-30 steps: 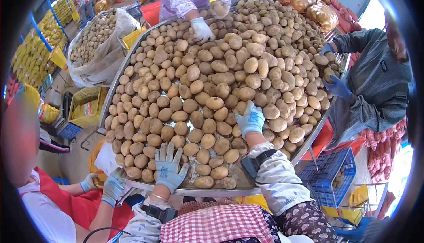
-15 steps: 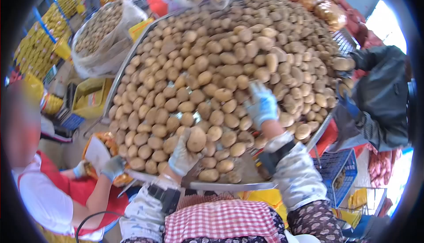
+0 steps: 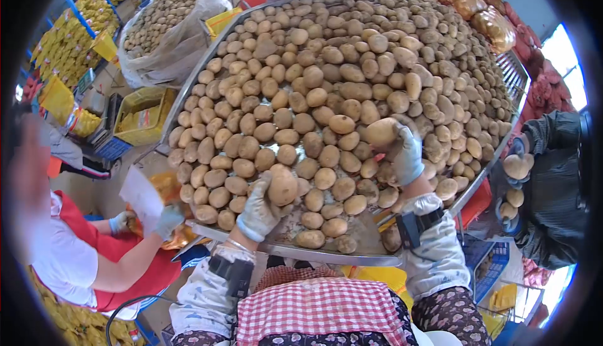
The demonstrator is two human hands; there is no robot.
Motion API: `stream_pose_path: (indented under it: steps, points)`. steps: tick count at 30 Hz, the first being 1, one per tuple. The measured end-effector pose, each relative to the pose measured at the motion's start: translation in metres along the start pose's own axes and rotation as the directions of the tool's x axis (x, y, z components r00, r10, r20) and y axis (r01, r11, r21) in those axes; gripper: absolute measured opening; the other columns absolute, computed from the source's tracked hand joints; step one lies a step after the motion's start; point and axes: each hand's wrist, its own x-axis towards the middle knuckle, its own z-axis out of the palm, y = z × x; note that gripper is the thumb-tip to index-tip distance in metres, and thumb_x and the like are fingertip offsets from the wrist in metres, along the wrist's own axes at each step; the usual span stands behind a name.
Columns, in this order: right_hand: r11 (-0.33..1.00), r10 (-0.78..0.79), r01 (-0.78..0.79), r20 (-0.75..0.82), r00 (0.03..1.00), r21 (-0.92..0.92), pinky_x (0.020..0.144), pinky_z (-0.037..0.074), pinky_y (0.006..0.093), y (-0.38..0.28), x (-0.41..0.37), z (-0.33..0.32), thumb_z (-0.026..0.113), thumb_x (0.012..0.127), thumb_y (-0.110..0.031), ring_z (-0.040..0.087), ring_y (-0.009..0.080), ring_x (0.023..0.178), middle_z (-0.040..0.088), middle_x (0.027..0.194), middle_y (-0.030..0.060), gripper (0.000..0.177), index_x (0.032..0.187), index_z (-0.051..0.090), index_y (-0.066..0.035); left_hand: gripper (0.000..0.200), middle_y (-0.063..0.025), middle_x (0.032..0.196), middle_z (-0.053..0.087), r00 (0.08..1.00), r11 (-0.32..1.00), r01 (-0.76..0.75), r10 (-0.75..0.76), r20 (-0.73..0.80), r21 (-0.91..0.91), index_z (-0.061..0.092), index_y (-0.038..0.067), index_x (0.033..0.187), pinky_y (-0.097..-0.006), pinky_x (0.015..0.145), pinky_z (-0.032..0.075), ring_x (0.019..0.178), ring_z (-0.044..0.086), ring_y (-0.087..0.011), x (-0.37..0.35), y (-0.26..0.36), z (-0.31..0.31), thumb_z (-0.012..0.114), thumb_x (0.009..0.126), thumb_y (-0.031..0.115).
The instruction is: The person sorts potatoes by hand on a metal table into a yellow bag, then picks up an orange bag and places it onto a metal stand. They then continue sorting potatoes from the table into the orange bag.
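Note:
Potatoes cover a broad metal-rimmed table in front of me. My left hand, in a pale glove, is closed round a large potato above the near left part of the table. Over the middle right, my gloved right hand grips another potato, its fingers curled on the far side of it. Loose potatoes lie just below and between both hands. The table's bare surface shows near its front rim.
At the left, a person in a red apron holds a white sheet by an orange net bag. On the right, another person's gloved hand holds potatoes. A large white sack, a yellow crate and a blue crate stand around.
My right hand has gone from open over the pile to closed on a potato. My left hand keeps its potato. The view has shifted, and the person at the right now holds potatoes away from the table.

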Motion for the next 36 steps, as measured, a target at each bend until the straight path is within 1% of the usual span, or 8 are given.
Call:
stream_pose_path:
  steps: [4,5,13,22,26,28,32,36]
  points:
    - [0.695,0.344,-0.389,0.195,0.919,0.605,0.08,0.053,0.0489,-0.004,-0.064,0.043,0.037,0.088,-0.029,0.062,0.0359,0.097,0.064,0.109,0.0182,0.045,0.116,0.058,-0.001,0.048,-0.0119,0.106,0.065,0.954,0.982,0.071,-0.118,0.277,0.175,0.057,0.008,0.113,-0.0224,0.057,0.054,0.086,0.065,-0.0162,0.008,0.016,0.005,0.039,0.097,0.049]
    - [0.554,0.34,-0.515,0.388,0.857,0.654,0.08,0.054,0.0484,-0.007,-0.072,0.048,0.037,0.088,-0.028,0.063,0.0376,0.094,0.064,0.107,0.0185,0.043,0.115,0.057,0.0,0.048,-0.009,0.099,0.066,0.996,0.962,0.03,-0.053,0.078,0.271,0.052,0.009,0.123,-0.0246,0.043,0.049,0.068,0.065,-0.018,0.01,0.01,0.018,0.038,0.097,0.048]
    - [0.65,0.547,-0.569,0.21,0.81,0.503,0.076,0.058,0.043,0.028,-0.115,0.043,0.045,0.095,-0.034,0.065,0.0284,0.092,0.061,0.113,0.0181,0.045,0.122,0.052,0.001,0.043,-0.0089,0.119,0.059,0.939,0.656,-0.343,0.221,0.264,0.672,0.049,0.001,0.131,-0.0269,0.084,0.052,0.102,0.059,-0.0143,0.027,-0.037,0.08,0.039,0.102,0.031]
    - [0.622,0.47,-0.633,0.428,0.772,0.461,0.061,0.059,0.0368,0.035,-0.173,0.023,0.048,0.092,-0.055,0.068,0.0278,0.074,0.066,0.097,0.0169,0.062,0.121,0.052,0.0,0.032,-0.0129,0.122,0.06,0.919,0.792,-0.134,-0.125,0.373,0.596,0.052,0.0,0.127,-0.0229,0.08,0.052,0.1,0.062,-0.015,0.024,-0.044,0.081,0.043,0.099,0.014]
    - [0.615,0.441,-0.577,0.372,0.817,0.537,0.067,0.057,0.0403,0.03,-0.22,0.011,0.048,0.087,-0.062,0.066,0.029,0.077,0.066,0.097,0.0163,0.071,0.124,0.05,-0.001,0.031,-0.012,0.119,0.062,0.86,0.475,-0.369,-0.153,0.487,0.799,0.054,0.0,0.125,-0.0245,0.082,0.051,0.099,0.062,-0.0157,0.02,-0.052,0.078,0.045,0.097,0.008]
    - [0.636,0.523,-0.405,0.019,0.852,0.657,0.067,0.055,0.0413,0.019,-0.251,-0.009,0.049,0.083,-0.068,0.065,0.0295,0.081,0.065,0.097,0.0143,0.078,0.125,0.049,-0.003,0.028,-0.0129,0.116,0.063,0.912,0.326,-0.313,-0.159,0.378,0.892,0.058,0.0,0.12,-0.0272,0.085,0.049,0.103,0.06,-0.0175,0.017,-0.046,0.072,0.05,0.095,0.01]
    - [0.682,0.276,-0.183,-0.017,0.961,0.708,0.068,0.053,0.0453,0.03,-0.34,-0.096,0.052,0.079,-0.071,0.063,0.0305,0.084,0.064,0.1,0.0116,0.077,0.124,0.051,-0.009,0.035,-0.0185,0.116,0.06,0.746,-0.315,-0.569,0.192,0.638,0.76,0.057,0.002,0.122,-0.0387,0.095,0.044,0.111,0.056,-0.0317,0.035,-0.016,0.036,0.056,0.09,0.018]
    - [0.708,0.319,-0.096,-0.196,0.927,0.7,0.076,0.051,0.0485,0.051,-0.419,-0.165,0.053,0.08,-0.069,0.062,0.031,0.085,0.064,0.101,0.0105,0.073,0.123,0.052,-0.011,0.052,-0.0202,0.13,0.049,0.598,-0.641,-0.532,0.179,0.781,0.554,0.049,0.005,0.131,-0.0481,0.102,0.035,0.122,0.045,-0.0392,0.064,-0.002,0.048,0.06,0.085,0.026]
